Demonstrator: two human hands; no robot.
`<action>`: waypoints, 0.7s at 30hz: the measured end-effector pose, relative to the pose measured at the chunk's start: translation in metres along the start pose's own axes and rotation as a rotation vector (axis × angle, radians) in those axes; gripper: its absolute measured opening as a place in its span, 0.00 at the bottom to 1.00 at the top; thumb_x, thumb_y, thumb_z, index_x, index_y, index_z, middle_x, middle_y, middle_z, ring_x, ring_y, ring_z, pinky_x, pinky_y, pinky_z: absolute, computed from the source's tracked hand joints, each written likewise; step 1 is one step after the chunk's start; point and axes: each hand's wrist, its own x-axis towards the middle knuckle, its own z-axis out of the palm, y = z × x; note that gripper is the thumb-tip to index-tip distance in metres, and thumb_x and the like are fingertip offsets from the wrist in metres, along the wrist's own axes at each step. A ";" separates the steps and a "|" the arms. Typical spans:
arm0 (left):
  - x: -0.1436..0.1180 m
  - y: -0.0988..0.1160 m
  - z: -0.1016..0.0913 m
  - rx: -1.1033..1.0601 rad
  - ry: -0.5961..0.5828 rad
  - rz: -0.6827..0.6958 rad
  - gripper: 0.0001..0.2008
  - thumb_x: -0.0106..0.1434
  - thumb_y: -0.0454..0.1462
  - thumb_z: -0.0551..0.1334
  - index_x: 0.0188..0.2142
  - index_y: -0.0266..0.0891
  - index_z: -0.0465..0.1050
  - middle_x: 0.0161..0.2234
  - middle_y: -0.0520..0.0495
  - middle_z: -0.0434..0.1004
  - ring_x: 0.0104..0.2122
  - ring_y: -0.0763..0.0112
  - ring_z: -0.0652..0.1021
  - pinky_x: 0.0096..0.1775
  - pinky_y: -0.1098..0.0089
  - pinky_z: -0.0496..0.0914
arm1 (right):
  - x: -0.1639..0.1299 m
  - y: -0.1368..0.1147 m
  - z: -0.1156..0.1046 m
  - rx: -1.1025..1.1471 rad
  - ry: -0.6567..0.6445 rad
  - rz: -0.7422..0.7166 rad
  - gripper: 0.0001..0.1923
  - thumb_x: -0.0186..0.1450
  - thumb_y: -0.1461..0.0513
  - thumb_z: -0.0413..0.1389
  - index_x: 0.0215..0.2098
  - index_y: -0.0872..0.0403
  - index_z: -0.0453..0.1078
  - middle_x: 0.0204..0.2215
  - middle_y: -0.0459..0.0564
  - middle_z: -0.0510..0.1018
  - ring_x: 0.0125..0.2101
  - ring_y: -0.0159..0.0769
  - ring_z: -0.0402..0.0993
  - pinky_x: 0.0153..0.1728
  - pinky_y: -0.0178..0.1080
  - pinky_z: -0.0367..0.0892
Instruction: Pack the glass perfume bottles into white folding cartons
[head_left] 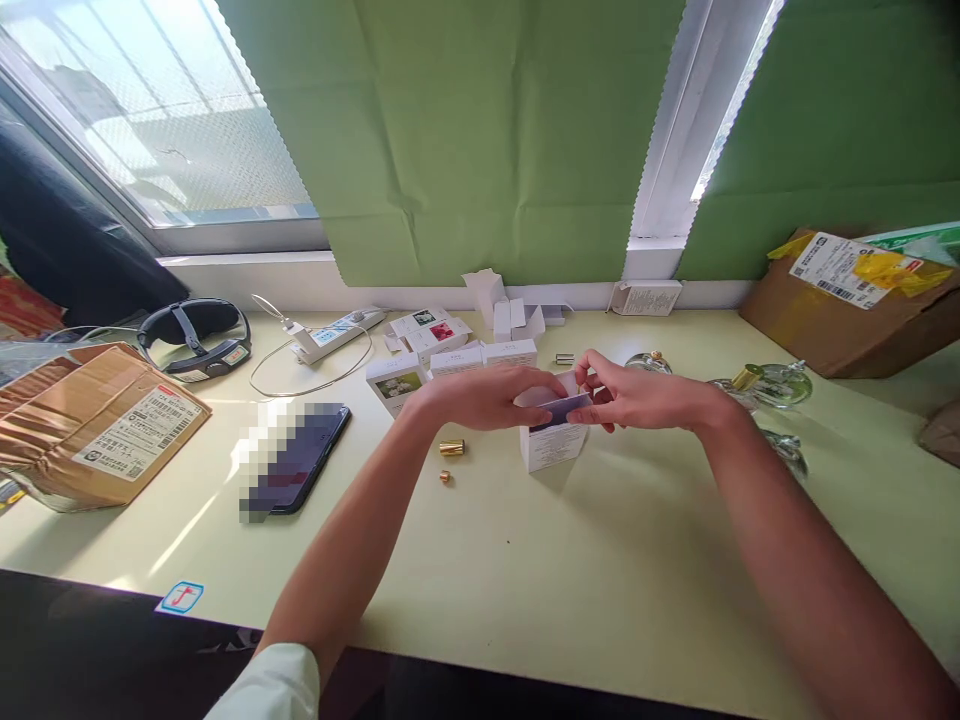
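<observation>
beneath and touching the fingers (598, 413) stands an open white box (553, 452).

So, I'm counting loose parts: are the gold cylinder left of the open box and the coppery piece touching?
Apart: the head view shows tabletop between the gold cylinder and coppery piece.

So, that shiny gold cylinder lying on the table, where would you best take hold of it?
Probably around the middle of the shiny gold cylinder, coming from above and pinching across its near and far long sides. It lies on its side, roughly left to right, and both long sides look free; the small copper-coloured round piece sits nearer the viewer, apart from it.
</observation>
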 end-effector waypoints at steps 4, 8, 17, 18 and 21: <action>0.001 0.007 0.003 0.016 -0.015 0.019 0.17 0.71 0.43 0.53 0.58 0.45 0.65 0.49 0.46 0.72 0.40 0.70 0.73 0.36 0.72 0.63 | -0.004 -0.008 0.002 0.124 -0.040 0.025 0.29 0.60 0.48 0.61 0.49 0.47 0.50 0.38 0.46 0.73 0.31 0.35 0.74 0.28 0.36 0.68; 0.000 0.009 0.002 0.014 -0.029 0.052 0.17 0.71 0.42 0.54 0.58 0.45 0.64 0.48 0.46 0.73 0.40 0.69 0.73 0.38 0.72 0.63 | -0.009 -0.020 0.005 0.105 -0.038 0.053 0.34 0.62 0.47 0.59 0.57 0.49 0.49 0.41 0.52 0.75 0.32 0.38 0.77 0.26 0.36 0.69; -0.007 0.007 -0.005 -0.012 -0.087 0.031 0.21 0.67 0.41 0.61 0.58 0.48 0.64 0.46 0.48 0.75 0.38 0.69 0.74 0.36 0.71 0.63 | -0.008 -0.027 0.015 0.047 -0.133 0.077 0.21 0.64 0.46 0.56 0.47 0.48 0.60 0.38 0.51 0.77 0.31 0.38 0.77 0.19 0.34 0.66; -0.007 0.006 -0.004 -0.016 -0.083 0.038 0.20 0.67 0.41 0.61 0.58 0.48 0.65 0.47 0.48 0.75 0.38 0.69 0.74 0.37 0.71 0.64 | -0.007 -0.028 0.015 0.040 -0.133 0.079 0.20 0.64 0.46 0.56 0.47 0.48 0.60 0.37 0.51 0.77 0.30 0.38 0.77 0.18 0.34 0.64; -0.005 0.006 -0.001 -0.016 -0.063 0.083 0.19 0.67 0.42 0.60 0.56 0.47 0.66 0.48 0.47 0.75 0.42 0.66 0.74 0.40 0.70 0.64 | -0.007 -0.028 0.015 0.029 -0.146 0.084 0.19 0.64 0.47 0.56 0.45 0.48 0.59 0.35 0.49 0.76 0.29 0.37 0.75 0.18 0.34 0.62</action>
